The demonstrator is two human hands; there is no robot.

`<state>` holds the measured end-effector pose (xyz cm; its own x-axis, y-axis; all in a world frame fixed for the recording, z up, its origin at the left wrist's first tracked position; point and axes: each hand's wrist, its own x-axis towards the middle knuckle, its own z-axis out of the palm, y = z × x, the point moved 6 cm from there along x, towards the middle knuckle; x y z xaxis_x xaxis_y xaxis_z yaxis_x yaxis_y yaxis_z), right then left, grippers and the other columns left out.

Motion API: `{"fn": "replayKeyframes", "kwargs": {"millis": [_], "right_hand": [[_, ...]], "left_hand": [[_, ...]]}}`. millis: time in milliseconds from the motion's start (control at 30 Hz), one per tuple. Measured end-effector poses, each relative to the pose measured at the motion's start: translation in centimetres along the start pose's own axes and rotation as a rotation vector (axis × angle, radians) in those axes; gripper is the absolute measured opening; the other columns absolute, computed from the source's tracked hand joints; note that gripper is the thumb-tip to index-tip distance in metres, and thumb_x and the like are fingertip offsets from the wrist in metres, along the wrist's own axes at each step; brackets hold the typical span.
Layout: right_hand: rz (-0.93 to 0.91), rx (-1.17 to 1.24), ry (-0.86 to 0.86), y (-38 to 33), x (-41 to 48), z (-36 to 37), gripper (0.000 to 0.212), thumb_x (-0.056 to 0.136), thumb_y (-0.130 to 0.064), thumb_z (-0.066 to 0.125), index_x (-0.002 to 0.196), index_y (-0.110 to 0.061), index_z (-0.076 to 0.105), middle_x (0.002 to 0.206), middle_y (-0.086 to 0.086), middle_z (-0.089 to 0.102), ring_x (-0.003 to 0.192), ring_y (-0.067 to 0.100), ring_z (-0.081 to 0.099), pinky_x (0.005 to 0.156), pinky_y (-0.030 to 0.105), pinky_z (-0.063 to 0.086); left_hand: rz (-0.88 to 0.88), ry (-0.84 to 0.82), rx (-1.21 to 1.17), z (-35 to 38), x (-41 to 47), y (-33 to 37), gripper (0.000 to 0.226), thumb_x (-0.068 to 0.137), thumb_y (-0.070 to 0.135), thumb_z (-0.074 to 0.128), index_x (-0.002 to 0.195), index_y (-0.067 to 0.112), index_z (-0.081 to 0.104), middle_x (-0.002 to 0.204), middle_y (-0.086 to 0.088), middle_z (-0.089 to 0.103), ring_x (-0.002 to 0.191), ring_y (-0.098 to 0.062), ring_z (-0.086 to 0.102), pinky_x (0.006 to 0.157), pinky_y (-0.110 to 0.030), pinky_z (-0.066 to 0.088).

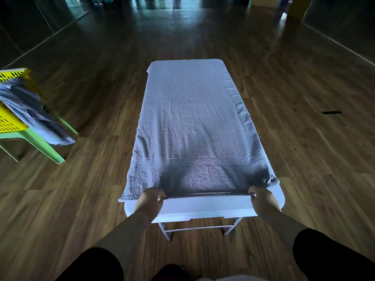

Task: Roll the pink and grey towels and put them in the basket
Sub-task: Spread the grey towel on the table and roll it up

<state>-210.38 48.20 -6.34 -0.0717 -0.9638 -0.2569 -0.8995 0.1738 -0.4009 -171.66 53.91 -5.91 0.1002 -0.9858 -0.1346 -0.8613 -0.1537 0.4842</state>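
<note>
Right now you stand at the near short end of a white folding table, and the grey towel lies spread flat along its length, covering nearly the whole top. Its far edge reaches the far end of the table, and a bare strip of tabletop shows along the near end.

Your left hand pinches the towel's near hem a little in from the near left corner, with thumb and fingers curled round the cloth. Your right hand pinches the same hem close to the near right corner, where the cloth bunches into a small crumple just beside your knuckles. Between your hands the hem runs straight. The towel's near left corner hangs slightly over the table's side edge. Along the right side a narrow fold of cloth shows.

Off to your left, well apart from the table, the yellow slotted basket sits on a green plastic stool. A bluish-grey cloth hangs over the basket's rim and down its side. On the wooden floor to your right lies a small black object, too small to identify. Black sleeves cover your upper arms.
</note>
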Motion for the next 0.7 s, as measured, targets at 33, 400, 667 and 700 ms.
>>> {"fn": "replayKeyframes", "kwargs": {"millis": [33, 400, 667, 700], "right_hand": [[-0.003, -0.021, -0.008, 0.2, -0.2, 0.3, 0.019, 0.094, -0.016, 0.049, 0.101, -0.023, 0.065, 0.098, 0.008, 0.068, 0.086, 0.024, 0.061, 0.072, 0.028, 0.047], [0.05, -0.136, -0.045, 0.7, -1.1, 2.3, 0.026, 0.093, -0.011, 0.048, 0.115, -0.009, 0.062, 0.112, 0.017, 0.064, 0.103, 0.033, 0.06, 0.069, 0.022, 0.048], [0.023, -0.38, 0.009, -0.8, -2.5, -0.1, 0.028, 0.095, -0.023, 0.046, 0.12, -0.03, 0.054, 0.113, 0.008, 0.058, 0.106, 0.025, 0.056, 0.091, 0.036, 0.046], [0.026, -0.402, -0.006, -0.7, -2.2, -0.4, 0.029, 0.096, -0.026, 0.044, 0.123, -0.03, 0.053, 0.114, 0.009, 0.058, 0.107, 0.026, 0.056, 0.092, 0.036, 0.046]], "left_hand": [[-0.01, -0.018, 0.002, 0.3, -0.1, -0.4, 0.017, 0.084, 0.009, 0.065, 0.091, 0.022, 0.074, 0.096, 0.005, 0.07, 0.088, -0.011, 0.064, 0.085, -0.018, 0.048], [0.03, -0.042, 0.008, 1.4, -0.6, -1.5, 0.018, 0.085, 0.012, 0.065, 0.096, 0.023, 0.075, 0.095, 0.006, 0.071, 0.086, -0.01, 0.064, 0.085, -0.028, 0.053], [-0.003, -0.028, 0.008, 1.8, -1.2, -0.8, 0.025, 0.083, 0.036, 0.062, 0.097, 0.019, 0.073, 0.095, 0.0, 0.071, 0.087, -0.017, 0.066, 0.08, -0.028, 0.052], [-0.03, -0.036, 0.018, 1.9, -1.0, -0.6, 0.022, 0.084, 0.037, 0.062, 0.093, 0.019, 0.072, 0.092, 0.0, 0.07, 0.085, -0.019, 0.066, 0.077, -0.027, 0.052]]}}
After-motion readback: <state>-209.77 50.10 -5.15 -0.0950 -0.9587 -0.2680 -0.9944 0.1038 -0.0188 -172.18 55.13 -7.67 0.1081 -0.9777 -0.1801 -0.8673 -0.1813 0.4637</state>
